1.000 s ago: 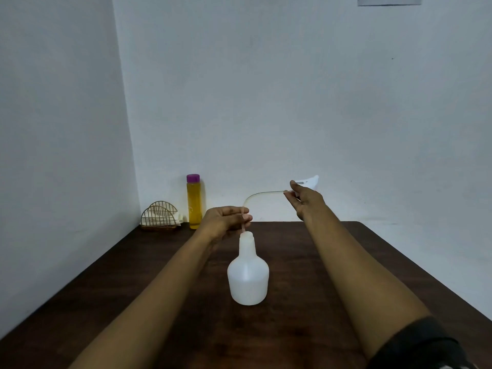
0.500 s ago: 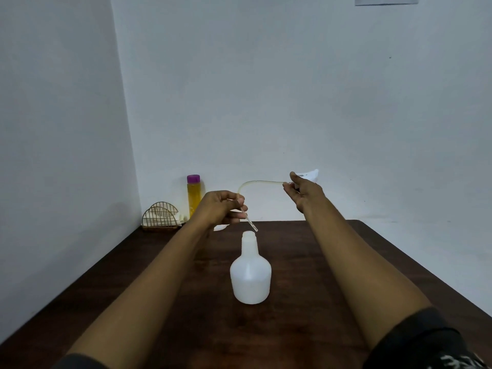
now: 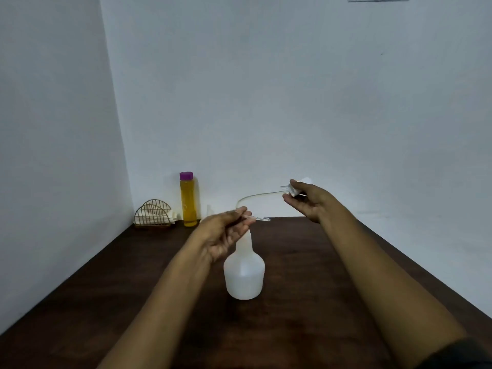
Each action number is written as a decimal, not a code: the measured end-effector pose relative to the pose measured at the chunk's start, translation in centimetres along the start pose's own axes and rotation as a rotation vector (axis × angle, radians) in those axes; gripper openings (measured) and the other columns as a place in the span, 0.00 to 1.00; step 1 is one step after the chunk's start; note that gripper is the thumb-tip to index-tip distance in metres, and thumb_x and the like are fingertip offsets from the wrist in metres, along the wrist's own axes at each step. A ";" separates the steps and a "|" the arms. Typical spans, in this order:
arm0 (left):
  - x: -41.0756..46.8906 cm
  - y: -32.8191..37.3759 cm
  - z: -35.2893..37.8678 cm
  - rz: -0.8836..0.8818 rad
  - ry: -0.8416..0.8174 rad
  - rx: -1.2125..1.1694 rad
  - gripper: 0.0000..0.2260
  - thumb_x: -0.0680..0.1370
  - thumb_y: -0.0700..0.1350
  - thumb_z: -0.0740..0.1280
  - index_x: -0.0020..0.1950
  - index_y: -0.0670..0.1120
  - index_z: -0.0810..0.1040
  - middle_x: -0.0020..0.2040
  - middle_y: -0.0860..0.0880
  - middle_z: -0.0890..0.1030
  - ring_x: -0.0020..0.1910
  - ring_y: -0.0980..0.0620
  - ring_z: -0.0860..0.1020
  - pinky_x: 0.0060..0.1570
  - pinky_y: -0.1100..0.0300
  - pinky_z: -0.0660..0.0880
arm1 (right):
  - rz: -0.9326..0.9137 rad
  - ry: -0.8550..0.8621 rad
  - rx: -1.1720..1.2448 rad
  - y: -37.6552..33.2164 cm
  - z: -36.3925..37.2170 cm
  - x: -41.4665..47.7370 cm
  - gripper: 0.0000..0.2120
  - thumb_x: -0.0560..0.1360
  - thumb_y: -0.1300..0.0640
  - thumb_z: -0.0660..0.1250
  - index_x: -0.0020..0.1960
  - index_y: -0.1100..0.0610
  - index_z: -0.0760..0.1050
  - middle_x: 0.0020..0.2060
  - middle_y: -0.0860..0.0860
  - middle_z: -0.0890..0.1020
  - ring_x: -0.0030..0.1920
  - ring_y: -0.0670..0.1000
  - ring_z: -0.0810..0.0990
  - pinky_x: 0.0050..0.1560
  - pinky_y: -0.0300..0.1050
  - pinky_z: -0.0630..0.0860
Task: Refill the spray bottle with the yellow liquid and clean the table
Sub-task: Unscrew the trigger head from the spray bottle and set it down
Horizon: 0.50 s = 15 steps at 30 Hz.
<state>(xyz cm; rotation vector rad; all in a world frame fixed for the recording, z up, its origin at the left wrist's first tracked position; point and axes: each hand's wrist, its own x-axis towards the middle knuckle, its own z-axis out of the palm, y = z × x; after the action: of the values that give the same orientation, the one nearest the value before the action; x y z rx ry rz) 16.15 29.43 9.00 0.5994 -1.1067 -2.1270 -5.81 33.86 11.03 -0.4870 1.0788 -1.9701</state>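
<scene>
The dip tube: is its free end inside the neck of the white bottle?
No, the dip tube's end sticks out past the left hand, outside the white bottle.

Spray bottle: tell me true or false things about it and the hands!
1. The spray bottle stands upright on the table. True.
2. The yellow liquid bottle has a green cap. False: its cap is purple.
3. The right hand holds the spray head. True.
4. The tube sits inside the spray bottle. False: it is out, pinched by the left hand above the neck.
</scene>
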 end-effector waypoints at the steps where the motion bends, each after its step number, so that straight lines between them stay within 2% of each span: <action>1: -0.7 -1.0 0.4 -0.046 -0.009 -0.056 0.07 0.79 0.35 0.60 0.46 0.35 0.77 0.32 0.43 0.84 0.27 0.52 0.83 0.31 0.64 0.79 | 0.010 0.006 -0.028 0.0 -1.2 -0.4 0.04 0.74 0.67 0.68 0.42 0.65 0.74 0.38 0.57 0.74 0.41 0.52 0.76 0.40 0.49 0.81; 3: -1.8 -3.5 1.2 -0.129 -0.025 -0.146 0.08 0.79 0.35 0.60 0.45 0.34 0.77 0.32 0.42 0.83 0.26 0.51 0.82 0.31 0.64 0.78 | 0.041 -0.003 -0.060 0.0 -4.1 -1.0 0.02 0.74 0.68 0.66 0.44 0.65 0.73 0.41 0.58 0.76 0.43 0.52 0.77 0.41 0.49 0.80; 6: -3.1 -7.4 2.4 -0.237 -0.017 -0.209 0.08 0.79 0.34 0.60 0.44 0.33 0.77 0.31 0.41 0.83 0.24 0.51 0.81 0.23 0.65 0.77 | 0.083 -0.029 -0.099 0.6 -8.5 -1.8 0.02 0.76 0.69 0.62 0.47 0.66 0.73 0.43 0.57 0.77 0.43 0.50 0.80 0.41 0.47 0.81; 9: -3.6 -11.5 3.1 -0.317 0.019 -0.218 0.07 0.79 0.33 0.60 0.46 0.32 0.77 0.32 0.39 0.83 0.25 0.50 0.82 0.22 0.64 0.77 | 0.156 0.001 -0.200 2.2 -12.6 -2.0 0.03 0.77 0.69 0.61 0.48 0.68 0.73 0.44 0.59 0.78 0.39 0.51 0.83 0.37 0.44 0.82; 11: -3.7 -13.8 3.4 -0.317 0.043 -0.198 0.05 0.79 0.33 0.60 0.48 0.32 0.75 0.31 0.40 0.83 0.25 0.49 0.82 0.22 0.64 0.77 | 0.228 0.034 -0.236 3.5 -14.9 -1.8 0.03 0.76 0.69 0.62 0.50 0.68 0.72 0.44 0.60 0.78 0.32 0.51 0.84 0.33 0.44 0.82; 13: -3.7 -15.7 3.7 -0.284 0.074 -0.140 0.07 0.78 0.32 0.61 0.56 0.36 0.72 0.31 0.41 0.83 0.25 0.49 0.82 0.23 0.63 0.77 | 0.281 0.064 -0.317 4.5 -16.4 -1.4 0.03 0.75 0.69 0.64 0.49 0.68 0.73 0.42 0.60 0.78 0.29 0.51 0.84 0.31 0.43 0.82; 15: -3.8 -16.9 3.8 -0.248 0.103 -0.068 0.17 0.78 0.32 0.61 0.65 0.42 0.65 0.34 0.40 0.83 0.26 0.49 0.82 0.24 0.62 0.78 | 0.302 0.092 -0.366 5.1 -17.1 -1.0 0.03 0.75 0.68 0.66 0.48 0.66 0.74 0.37 0.58 0.81 0.27 0.50 0.83 0.30 0.43 0.81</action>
<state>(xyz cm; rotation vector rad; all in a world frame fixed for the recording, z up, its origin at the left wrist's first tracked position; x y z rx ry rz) 10.48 41.39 -2.80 0.8408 -0.9395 -2.3042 -14.02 41.88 -2.69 -0.3990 1.4899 -1.5491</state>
